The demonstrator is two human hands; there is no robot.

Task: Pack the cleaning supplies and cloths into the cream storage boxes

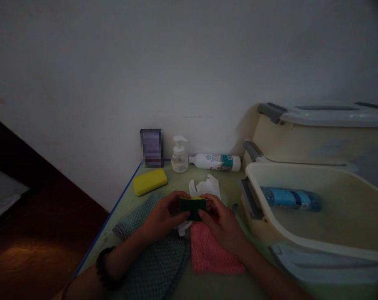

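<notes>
Both hands grip a small scrub sponge (193, 208) with a dark green face toward me and a thin yellow edge on top. My left hand (167, 213) pinches its left end, thumb on the green side. On the right end, my right hand (219, 216) holds it the same way. Beneath the hands lie a grey-blue knitted cloth (157, 266), a pink cloth (212, 252) and a crumpled white tissue or bag (209, 186). A yellow sponge-like block (150, 182) rests beyond my left hand.
Along the wall stand a dark-framed tablet or phone (152, 148) and a clear pump bottle (179, 156); a white bottle (216, 162) lies beside them. At right, an open cream storage bin (254, 208) holds a blue bottle (290, 198). The table's blue edge (113, 204) runs along the left.
</notes>
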